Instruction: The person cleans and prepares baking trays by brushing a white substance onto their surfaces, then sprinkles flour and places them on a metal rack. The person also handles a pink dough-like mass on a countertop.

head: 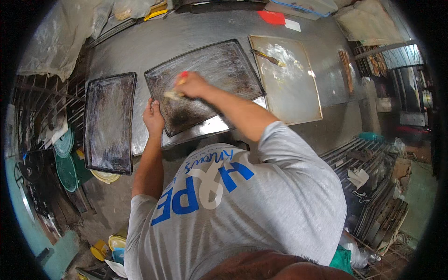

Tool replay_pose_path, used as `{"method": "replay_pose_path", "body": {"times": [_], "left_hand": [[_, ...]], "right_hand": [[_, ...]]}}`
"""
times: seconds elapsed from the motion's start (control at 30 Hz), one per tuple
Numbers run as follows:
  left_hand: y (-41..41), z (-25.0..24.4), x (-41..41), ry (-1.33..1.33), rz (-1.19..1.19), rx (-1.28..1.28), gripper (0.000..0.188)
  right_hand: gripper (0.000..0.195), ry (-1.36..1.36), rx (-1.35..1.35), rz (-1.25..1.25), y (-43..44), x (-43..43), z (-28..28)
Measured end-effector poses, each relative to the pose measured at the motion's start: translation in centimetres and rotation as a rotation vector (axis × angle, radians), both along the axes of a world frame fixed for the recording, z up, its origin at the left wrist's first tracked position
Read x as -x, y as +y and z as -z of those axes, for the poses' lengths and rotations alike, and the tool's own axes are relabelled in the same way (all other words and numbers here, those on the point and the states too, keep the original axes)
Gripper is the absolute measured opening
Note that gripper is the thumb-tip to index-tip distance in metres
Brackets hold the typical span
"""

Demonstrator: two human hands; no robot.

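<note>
A dark, worn baking tray [213,66] lies at a slant on the metal table. At its left rim is my left hand [154,117], fingers holding the edge near the front corner. My right hand [191,85] grips a pastry brush [174,94] over the left half of this tray. The brush is blurred, with pale bristles low on the tray's surface and a bit of red showing by my fingers. Another dark baking tray [109,122] sits to the left, its front end past the table's edge. On the right, a lighter metal tray [301,94] carries white smears and a second brush [268,58].
At the table's [115,52] back are a red scraper-like piece [271,17], a white card [292,25] and a clear plastic bin [304,7]. Metal racks [336,154] stand at the right. Green lids [66,171] and a yellow-rimmed tub [105,176] are below at left.
</note>
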State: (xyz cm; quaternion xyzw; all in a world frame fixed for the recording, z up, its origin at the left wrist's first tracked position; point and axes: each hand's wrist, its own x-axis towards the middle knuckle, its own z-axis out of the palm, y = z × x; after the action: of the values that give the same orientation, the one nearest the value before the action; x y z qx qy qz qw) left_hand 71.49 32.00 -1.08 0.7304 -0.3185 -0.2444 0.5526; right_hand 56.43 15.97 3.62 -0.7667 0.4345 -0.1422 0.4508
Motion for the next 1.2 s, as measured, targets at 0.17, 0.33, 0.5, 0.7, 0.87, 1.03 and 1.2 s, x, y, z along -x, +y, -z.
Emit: {"method": "replay_pose_path", "body": {"times": [0.17, 0.33, 0.5, 0.7, 0.87, 1.03, 1.2], "left_hand": [[0.1, 1.2, -0.1, 0.018, -0.064, 0.044, 0.043], [-0.7, 2.0, -1.5, 0.046, -0.052, -0.232, 0.059], [-0.5, -0.9, -0.8, 0.553, 0.000, -0.109, 0.033], [2.6, -4.9, 0.0, 0.394, -0.097, 0.057, 0.032], [9.2, -7.2, -2.9, 0.209, -0.450, 0.295, 0.047], [16.5, -8.0, -5.9, 0.192, -0.717, 0.424, 0.044], [19.5, -5.5, -9.9, 0.095, -0.909, 0.411, 0.044]], "right_hand": [[0.008, -0.134, 0.287, 0.473, -4.9, 20.5, -1.7], [0.033, 0.212, 0.505, 0.726, -1.9, 35.4, -0.7], [0.051, 0.281, 0.673, 0.274, 3.3, 31.2, -3.2], [0.033, -0.100, 0.462, 0.307, 1.5, 24.9, -4.7], [0.023, -0.358, 0.152, 0.259, -0.2, 20.9, -2.6], [0.020, -0.358, 0.077, 0.066, 2.0, 16.4, -2.3], [0.020, -0.303, 0.033, -0.193, 7.4, 11.7, -2.6]]}}
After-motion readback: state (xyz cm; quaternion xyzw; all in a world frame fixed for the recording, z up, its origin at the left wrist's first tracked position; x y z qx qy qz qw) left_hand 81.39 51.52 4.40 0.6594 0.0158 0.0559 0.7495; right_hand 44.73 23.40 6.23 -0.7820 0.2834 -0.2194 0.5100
